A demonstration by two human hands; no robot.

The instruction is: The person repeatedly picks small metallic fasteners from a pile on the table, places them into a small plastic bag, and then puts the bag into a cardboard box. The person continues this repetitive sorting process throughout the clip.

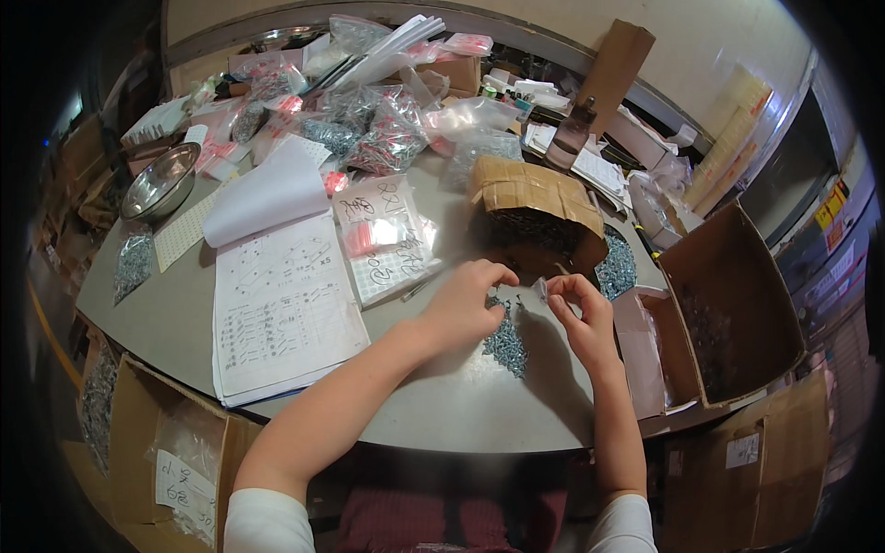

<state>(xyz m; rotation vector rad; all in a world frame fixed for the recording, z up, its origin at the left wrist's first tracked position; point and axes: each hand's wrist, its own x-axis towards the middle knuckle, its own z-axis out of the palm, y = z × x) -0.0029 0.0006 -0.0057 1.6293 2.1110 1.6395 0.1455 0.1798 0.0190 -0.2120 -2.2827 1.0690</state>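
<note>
My left hand (464, 302) reaches over a small pile of metal screws (508, 349) on the table, thumb and index finger apart. Nothing shows between those two fingertips; the inside of the palm is hidden. A small clear plastic bag (541, 289) is pinched in the fingers of my right hand (584, 311), just right of the pile. Behind both hands, a cardboard box (539, 183) lies on its side with its mouth towards me and dark small parts inside.
Left of my hands lies an open stack of printed instruction sheets (290, 297), beside a marked plastic packet (384, 242). Filled bags (390, 131) crowd the back. Open cardboard boxes (733, 304) stand at the right; a metal bowl (162, 181) sits far left.
</note>
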